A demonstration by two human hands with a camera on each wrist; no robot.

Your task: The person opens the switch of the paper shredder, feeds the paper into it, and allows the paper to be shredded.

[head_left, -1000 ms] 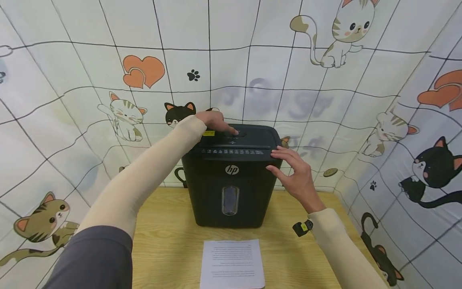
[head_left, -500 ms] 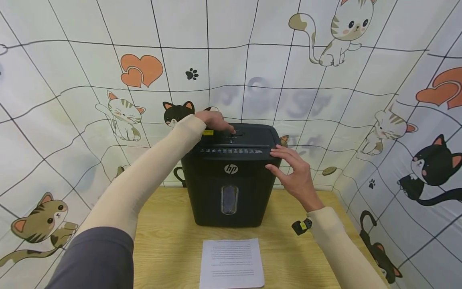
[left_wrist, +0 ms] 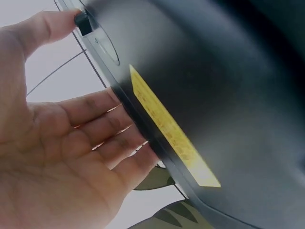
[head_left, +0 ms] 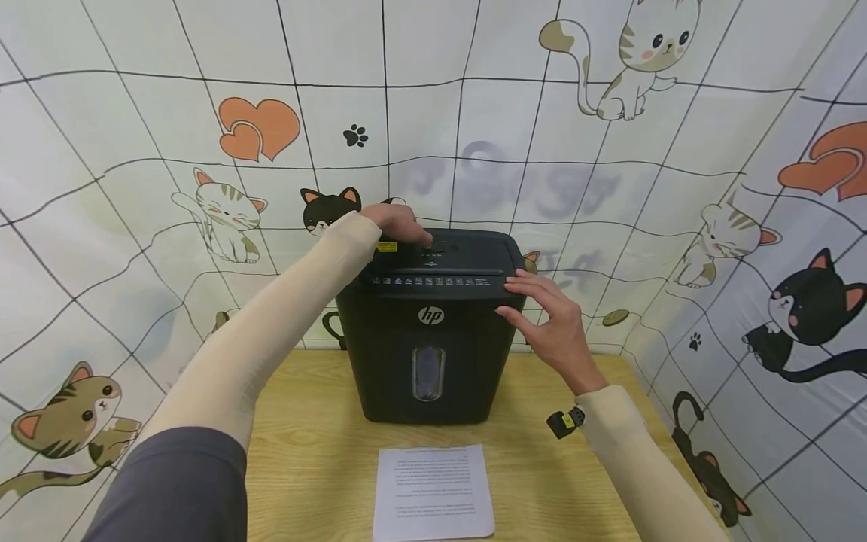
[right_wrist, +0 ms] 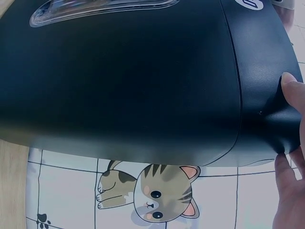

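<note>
Cat-print walls [head_left: 433,45] ring the wood-grain table [head_left: 305,406], and there's movement: the left hand [head_left: 396,224] has crept leftward across the shredder [head_left: 474,361], thumb on a small black switch [left_wrist: 84,24], probably sliding it. Its fingers stretch out loosely against the machine's edge. Right hand [head_left: 555,324] pinches the upper right corner, apparently steadying. Upright behind the printed paper [head_left: 433,493], the shredder's matte black, tapering downward, white HP logo up front.

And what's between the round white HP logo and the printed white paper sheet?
In the head view, a tall, rounded see-through window on the black plastic machine, then bare light wooden tabletop.
</note>
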